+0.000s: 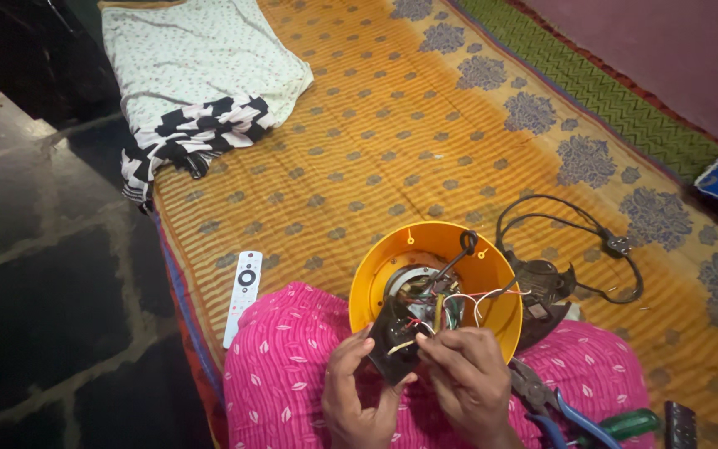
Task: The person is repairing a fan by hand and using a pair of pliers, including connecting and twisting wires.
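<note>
Hands meet over your lap. Your left hand (357, 391) grips black plate (394, 342) from below, steadying it against orange shell (425, 249); your right hand (469, 372) pinches wires (446, 309) there. Pliers (554, 407) lie beside right wrist, remote (243, 293) on bedspread (376, 150).

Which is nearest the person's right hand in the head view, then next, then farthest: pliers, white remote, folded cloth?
From the right hand:
1. Pliers, just to its right, on the lap.
2. White remote, off to the left, on the bedcover's edge.
3. Folded cloth, far up at the top left.
</note>
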